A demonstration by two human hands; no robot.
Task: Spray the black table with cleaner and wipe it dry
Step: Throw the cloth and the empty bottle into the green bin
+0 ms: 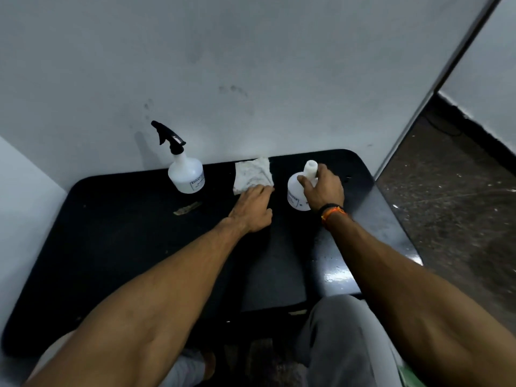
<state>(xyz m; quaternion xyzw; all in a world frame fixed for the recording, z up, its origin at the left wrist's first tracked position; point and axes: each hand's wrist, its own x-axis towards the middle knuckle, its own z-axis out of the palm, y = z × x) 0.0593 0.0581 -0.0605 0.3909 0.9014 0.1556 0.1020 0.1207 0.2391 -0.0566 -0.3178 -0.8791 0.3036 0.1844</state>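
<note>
My right hand (324,188) grips the neck of a capless white plastic bottle (300,188); my left hand (255,208) lies flat on the crumpled white cloth (252,174). The black table (125,247) looks mostly dry (glossy near right edge), so spraying and wiping seem largely ahead.

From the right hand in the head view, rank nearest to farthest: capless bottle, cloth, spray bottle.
1. Capless bottle, gripped by the right hand.
2. Cloth, middle, under the left hand's fingertips.
3. Spray bottle, far left by the wall.
</note>
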